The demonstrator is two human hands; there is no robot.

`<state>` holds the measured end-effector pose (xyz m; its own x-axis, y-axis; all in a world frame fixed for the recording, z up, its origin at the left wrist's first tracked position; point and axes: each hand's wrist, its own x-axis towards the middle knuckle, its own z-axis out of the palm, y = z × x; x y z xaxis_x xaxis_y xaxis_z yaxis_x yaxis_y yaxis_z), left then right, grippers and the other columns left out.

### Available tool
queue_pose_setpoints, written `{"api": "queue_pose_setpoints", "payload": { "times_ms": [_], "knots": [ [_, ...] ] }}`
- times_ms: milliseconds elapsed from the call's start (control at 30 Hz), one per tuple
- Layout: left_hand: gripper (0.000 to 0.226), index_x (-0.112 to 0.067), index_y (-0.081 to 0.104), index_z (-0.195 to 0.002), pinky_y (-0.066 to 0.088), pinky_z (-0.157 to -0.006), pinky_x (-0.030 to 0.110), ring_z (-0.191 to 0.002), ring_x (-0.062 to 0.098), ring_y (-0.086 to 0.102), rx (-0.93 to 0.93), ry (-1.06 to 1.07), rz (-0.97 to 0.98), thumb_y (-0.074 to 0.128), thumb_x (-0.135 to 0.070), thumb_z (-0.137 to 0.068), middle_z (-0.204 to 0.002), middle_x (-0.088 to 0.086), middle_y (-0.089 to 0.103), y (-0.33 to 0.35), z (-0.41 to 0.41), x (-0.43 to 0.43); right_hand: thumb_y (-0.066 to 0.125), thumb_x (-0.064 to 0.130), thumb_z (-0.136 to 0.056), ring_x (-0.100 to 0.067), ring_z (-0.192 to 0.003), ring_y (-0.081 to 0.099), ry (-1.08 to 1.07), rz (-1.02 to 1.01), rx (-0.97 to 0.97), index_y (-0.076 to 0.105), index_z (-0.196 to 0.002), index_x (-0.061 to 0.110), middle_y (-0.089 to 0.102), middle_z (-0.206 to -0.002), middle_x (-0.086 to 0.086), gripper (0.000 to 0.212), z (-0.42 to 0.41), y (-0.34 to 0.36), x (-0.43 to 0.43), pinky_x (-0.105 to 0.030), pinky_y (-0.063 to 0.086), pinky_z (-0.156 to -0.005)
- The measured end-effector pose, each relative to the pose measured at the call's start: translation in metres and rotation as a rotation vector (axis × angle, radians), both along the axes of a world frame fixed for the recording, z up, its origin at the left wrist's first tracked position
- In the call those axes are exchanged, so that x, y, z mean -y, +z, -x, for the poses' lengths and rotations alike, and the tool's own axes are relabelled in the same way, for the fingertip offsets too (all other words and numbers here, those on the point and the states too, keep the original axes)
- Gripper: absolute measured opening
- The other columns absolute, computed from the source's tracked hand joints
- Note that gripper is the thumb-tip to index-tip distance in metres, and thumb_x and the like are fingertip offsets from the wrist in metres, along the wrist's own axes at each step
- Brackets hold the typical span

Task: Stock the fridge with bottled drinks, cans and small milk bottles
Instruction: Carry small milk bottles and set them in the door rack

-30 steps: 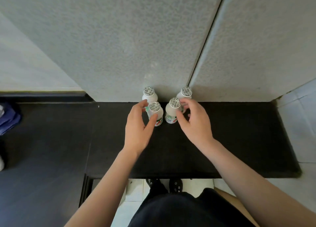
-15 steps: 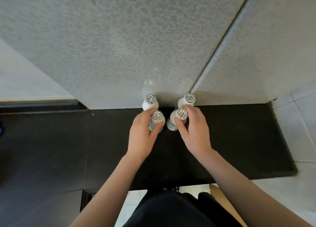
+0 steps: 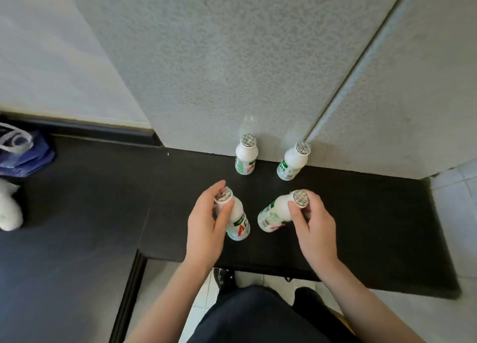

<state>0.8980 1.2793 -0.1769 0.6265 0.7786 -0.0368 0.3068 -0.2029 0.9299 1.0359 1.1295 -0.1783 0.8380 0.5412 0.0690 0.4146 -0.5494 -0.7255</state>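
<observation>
So, the pick-up step is going on: two small milk bottles are being held, one per hand, and two more are waiting. I'm guessing it's early in the job, 'cos no bottle is sitting in a fridge yet.

Far L, a blue bag point(image 3: 24, 153) is lying on the dark floor, not part of this. Next, the L hand point(image 3: 206, 231) is curling its fingers + thumb round the neck of the L milk bottle point(image 3: 237, 221), just under the foil cap. That bottle is leaning, cap to the L, bottom to the R. Behind it, apart from the hand, the back-L milk bottle point(image 3: 246, 159) is standing straight on the black step point(image 3: 374, 213), right by the grey doors point(image 3: 219, 71). Then the R milk bottle point(image 3: 272, 213) is tipping a lot, bottom pointing L, near the other held one but not touching. The back-R milk bottle point(image 3: 293, 163) is standing by the doors too, w/ nobody touching it. The R hand point(image 3: 316, 230) is pinching the R milk bottle at the top, fingers round the cap.

Both held bottles are looking lifted off the step, tho I can't tell for sure. The grey doors are looking shut, prob the fridge. So the next move is needing a free hand or finger to pull a door open, w/o dropping a bottle.
</observation>
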Motion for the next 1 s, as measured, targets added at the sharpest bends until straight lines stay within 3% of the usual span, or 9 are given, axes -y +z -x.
{"api": "queue_pose_setpoints", "payload": {
  "times_ms": [133,233,467,600,800,900,1000],
  "knots": [
    [0.034,-0.055,0.048,-0.114,0.052,-0.088,0.026,-0.107,0.000,0.058,-0.003,0.118,0.007,0.055,-0.030,-0.092,-0.114,-0.026,0.058,0.003,0.034,0.027,0.043,0.058,-0.080,0.000,-0.096,0.059,0.115,-0.056,-0.107,0.057,-0.118,0.017,0.059,-0.104,0.017,0.058,0.015,0.000,0.018,-0.026,0.053,-0.082],
    [0.032,-0.051,0.051,-0.110,0.048,-0.081,0.011,-0.102,-0.001,0.060,0.022,0.281,0.020,0.057,-0.028,-0.090,-0.109,-0.027,0.061,0.003,0.063,0.054,0.046,0.058,-0.079,0.014,-0.092,0.058,0.186,-0.115,-0.136,0.053,-0.109,0.032,0.055,-0.093,0.031,0.040,0.025,0.002,0.019,-0.014,0.049,-0.075],
    [0.030,-0.049,0.053,-0.103,0.048,-0.074,0.010,-0.089,-0.002,0.063,-0.014,0.694,0.097,0.059,-0.022,-0.091,-0.102,-0.029,0.062,-0.011,0.144,0.142,0.055,0.054,-0.078,0.014,-0.087,0.061,0.457,-0.199,-0.316,0.059,-0.100,0.033,0.062,-0.088,0.025,0.031,0.061,-0.010,0.011,-0.003,0.047,-0.066],
    [0.029,-0.047,0.054,-0.102,0.046,-0.073,0.009,-0.091,-0.003,0.060,-0.034,0.967,0.122,0.060,-0.020,-0.091,-0.102,-0.025,0.062,-0.021,0.192,0.206,0.061,0.042,-0.084,0.009,-0.083,0.064,0.657,-0.162,-0.423,0.065,-0.100,0.022,0.067,-0.088,0.017,0.026,0.104,-0.026,0.012,-0.005,0.047,-0.065],
    [0.033,-0.044,0.053,-0.102,0.046,-0.069,0.006,-0.091,-0.007,0.058,-0.043,1.304,0.143,0.061,-0.014,-0.090,-0.101,-0.029,0.060,-0.019,0.248,0.290,0.060,0.054,-0.077,0.006,-0.079,0.064,1.008,-0.038,-0.486,0.064,-0.095,0.025,0.069,-0.086,0.015,0.035,0.178,-0.031,0.027,-0.008,0.048,-0.065],
    [0.035,-0.044,0.054,-0.100,0.045,-0.059,0.004,-0.087,-0.008,0.059,0.000,1.461,0.174,0.062,-0.012,-0.090,-0.098,-0.030,0.060,-0.020,0.270,0.324,0.068,0.043,-0.077,0.003,-0.084,0.065,1.229,0.106,-0.491,0.061,-0.092,0.042,0.068,-0.086,0.021,0.016,0.213,-0.034,0.032,-0.018,0.051,-0.074],
    [0.034,-0.044,0.055,-0.099,0.048,-0.062,0.010,-0.086,-0.004,0.061,0.031,1.540,0.216,0.063,-0.013,-0.089,-0.097,-0.027,0.062,-0.026,0.288,0.354,0.068,0.043,-0.078,0.001,-0.083,0.064,1.390,0.200,-0.456,0.060,-0.088,0.048,0.068,-0.086,0.022,0.014,0.248,-0.038,0.044,-0.026,0.052,-0.074]
  ]
}}
